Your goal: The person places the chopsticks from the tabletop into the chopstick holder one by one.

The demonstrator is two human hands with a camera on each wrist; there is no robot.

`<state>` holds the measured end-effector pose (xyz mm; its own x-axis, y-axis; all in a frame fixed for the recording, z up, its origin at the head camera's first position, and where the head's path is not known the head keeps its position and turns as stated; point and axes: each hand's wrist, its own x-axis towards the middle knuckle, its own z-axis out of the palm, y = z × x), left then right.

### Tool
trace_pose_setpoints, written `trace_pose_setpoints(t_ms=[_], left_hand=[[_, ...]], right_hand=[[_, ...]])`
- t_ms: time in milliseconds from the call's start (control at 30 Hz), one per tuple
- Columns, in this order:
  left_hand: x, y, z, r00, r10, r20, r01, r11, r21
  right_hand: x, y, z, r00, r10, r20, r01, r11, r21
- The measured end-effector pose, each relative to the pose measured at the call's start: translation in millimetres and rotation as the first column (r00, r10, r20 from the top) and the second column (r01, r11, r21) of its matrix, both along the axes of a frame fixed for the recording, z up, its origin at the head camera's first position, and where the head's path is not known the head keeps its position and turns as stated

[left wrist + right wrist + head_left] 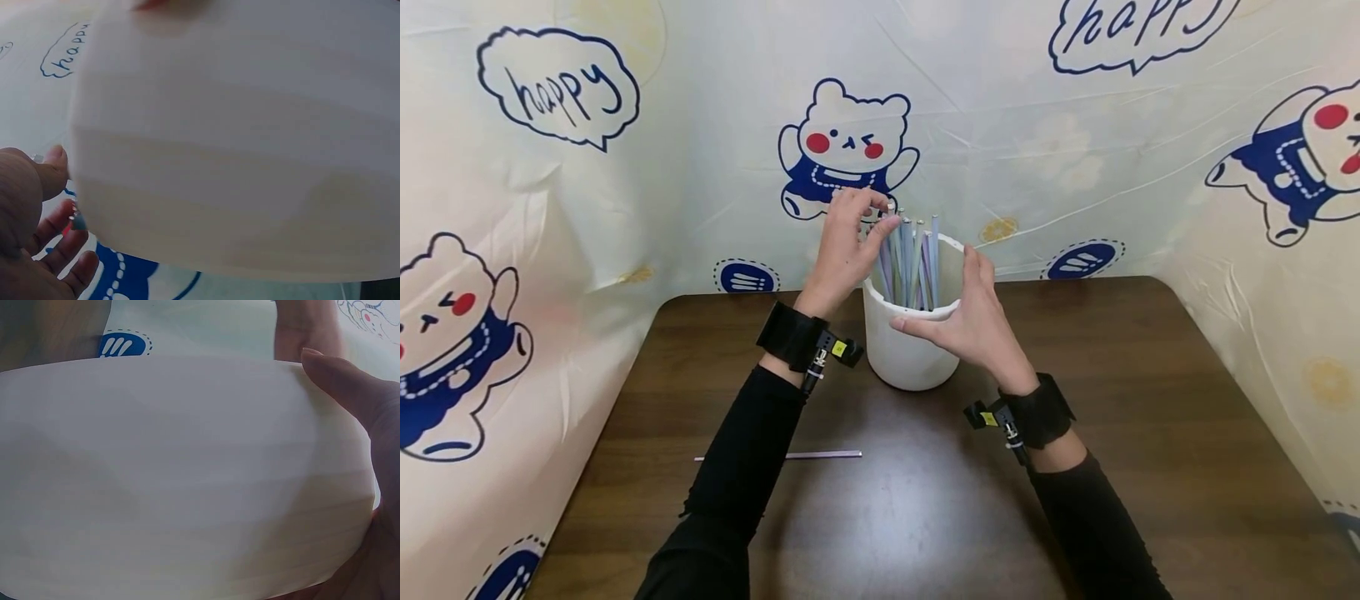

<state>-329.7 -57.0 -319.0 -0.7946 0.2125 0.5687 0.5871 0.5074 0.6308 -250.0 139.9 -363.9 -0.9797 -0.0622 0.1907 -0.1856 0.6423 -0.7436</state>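
Note:
A white round-walled container [912, 350] stands on the table with several thin pastel straws [917, 262] upright inside. My right hand [981, 325] grips the container at its right side, thumb along the front just below the rim. In the right wrist view that thumb [337, 378] lies against the white wall. My left hand [850, 242] is over the rim's left side, thumb and index finger pinching at the top of a straw [891, 207]. The container's wall fills most of the left wrist view, with the left fingers [65, 250] beyond its edge.
One pale purple straw [823, 455] lies on the brown table [1150, 400], partly covered by the left sleeve [737, 458]. A printed cloth [715, 167] with bears and lettering hangs behind and along both sides of the table.

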Motion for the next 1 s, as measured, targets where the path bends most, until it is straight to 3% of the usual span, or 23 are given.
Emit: trace_pose_setpoints(t_ms=[233,433,700,833,933,1000], left_hand=[[-5.7,-1,-11.9,0.999,0.018,0.038,-0.018,1.000,0.014],[-6.3,-1,-13.8,0.996,0.035,0.085,-0.039,0.998,0.043],[-5.7,-7,-14.2,0.996,-0.002,0.090,-0.007,0.995,0.095],[4.8,-13,-8.0,0.999,0.029,0.043,-0.034,0.992,0.119],[21.8,-20,1.5,0.998,0.037,-0.052,-0.031,0.994,0.109],[36.5,-26,7.7,0.991,0.010,-0.130,-0.002,0.998,0.064]], right_hand=[[0.0,0,-0.6,1.000,-0.003,0.003,0.003,1.000,0.003],[-0.5,0,-0.1,1.000,-0.005,0.006,0.005,1.000,0.003],[-0.9,-1,-0.7,1.000,-0.010,0.005,0.010,1.000,0.012],[-1.0,-2,-1.1,1.000,-0.007,0.003,0.007,1.000,0.005],[-1.1,-1,-1.3,1.000,-0.002,-0.002,0.002,1.000,-0.001],[-1.0,-1,-1.5,1.000,0.001,-0.006,-0.001,1.000,-0.003]])
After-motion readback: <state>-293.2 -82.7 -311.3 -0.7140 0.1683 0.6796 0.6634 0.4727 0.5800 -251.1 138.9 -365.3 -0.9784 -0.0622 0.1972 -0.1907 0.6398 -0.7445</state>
